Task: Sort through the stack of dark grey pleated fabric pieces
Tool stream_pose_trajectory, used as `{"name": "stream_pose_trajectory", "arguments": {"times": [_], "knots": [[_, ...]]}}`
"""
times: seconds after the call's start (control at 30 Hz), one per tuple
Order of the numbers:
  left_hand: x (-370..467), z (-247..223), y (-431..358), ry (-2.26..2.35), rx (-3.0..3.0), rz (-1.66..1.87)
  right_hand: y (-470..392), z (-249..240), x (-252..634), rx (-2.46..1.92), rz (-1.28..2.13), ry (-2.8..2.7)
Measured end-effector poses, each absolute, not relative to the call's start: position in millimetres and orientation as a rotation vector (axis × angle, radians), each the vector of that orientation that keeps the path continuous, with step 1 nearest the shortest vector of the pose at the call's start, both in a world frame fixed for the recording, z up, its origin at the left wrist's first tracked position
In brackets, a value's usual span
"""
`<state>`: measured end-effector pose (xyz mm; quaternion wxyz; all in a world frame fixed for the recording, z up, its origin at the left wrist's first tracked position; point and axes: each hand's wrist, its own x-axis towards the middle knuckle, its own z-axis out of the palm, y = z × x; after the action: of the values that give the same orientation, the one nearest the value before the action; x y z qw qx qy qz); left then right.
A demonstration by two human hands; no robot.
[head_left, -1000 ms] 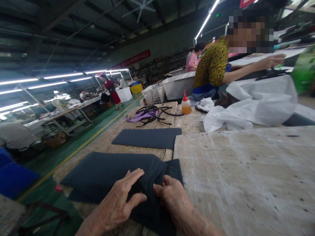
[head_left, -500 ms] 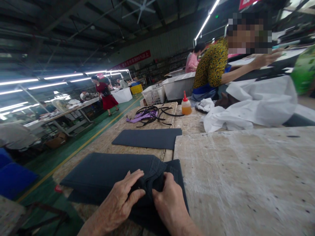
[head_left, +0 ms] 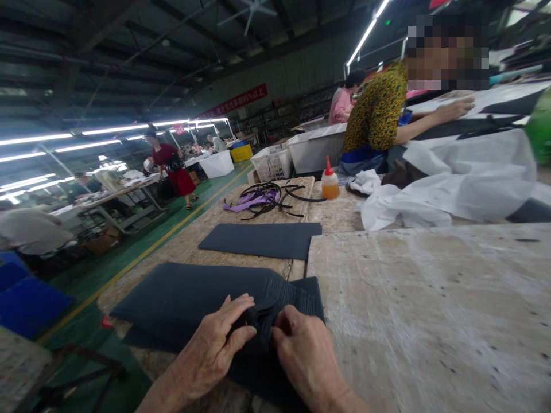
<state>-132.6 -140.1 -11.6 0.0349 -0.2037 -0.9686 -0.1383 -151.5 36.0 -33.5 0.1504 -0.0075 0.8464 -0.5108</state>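
A thick stack of dark grey fabric sheets [head_left: 189, 298] lies on the near edge of the worn wooden table [head_left: 422, 298]. My left hand [head_left: 215, 347] rests on the stack with its thumb and fingers pinching the top sheets at the right end. My right hand [head_left: 303, 350] grips the same bunched corner from the right side. The two hands almost touch. A single dark grey sheet [head_left: 262, 240] lies flat farther back on the table.
Black and purple straps [head_left: 264, 199] and an orange glue bottle [head_left: 330, 182] sit farther back. White cloth [head_left: 451, 180] is heaped at right. A co-worker in a yellow patterned top [head_left: 379, 115] works beyond. White bins [head_left: 297, 155] and a green floor aisle [head_left: 142, 246] lie left.
Both hands have stayed on the stack's corner, kneading the top sheets. The view shifted slightly. A person in red has walked leftward along the aisle.
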Motion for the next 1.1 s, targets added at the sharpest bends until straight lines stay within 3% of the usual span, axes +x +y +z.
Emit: {"name": "stream_pose_trajectory", "arguments": {"times": [0.2,0.43,1.1], "knots": [[-133.3,-12.2,-139.4,-2.944,-0.647,-0.419,45.3,-27.6,-157.4,0.103,-1.701,1.709],[-132.2,-11.2,-139.6,-2.939,-0.637,-0.423,46.9,-27.1,-156.0,0.302,-1.930,1.297],[-134.2,-11.1,-138.4,-2.939,-0.658,-0.484,40.7,-33.6,-155.7,0.365,-1.976,1.350]]}}
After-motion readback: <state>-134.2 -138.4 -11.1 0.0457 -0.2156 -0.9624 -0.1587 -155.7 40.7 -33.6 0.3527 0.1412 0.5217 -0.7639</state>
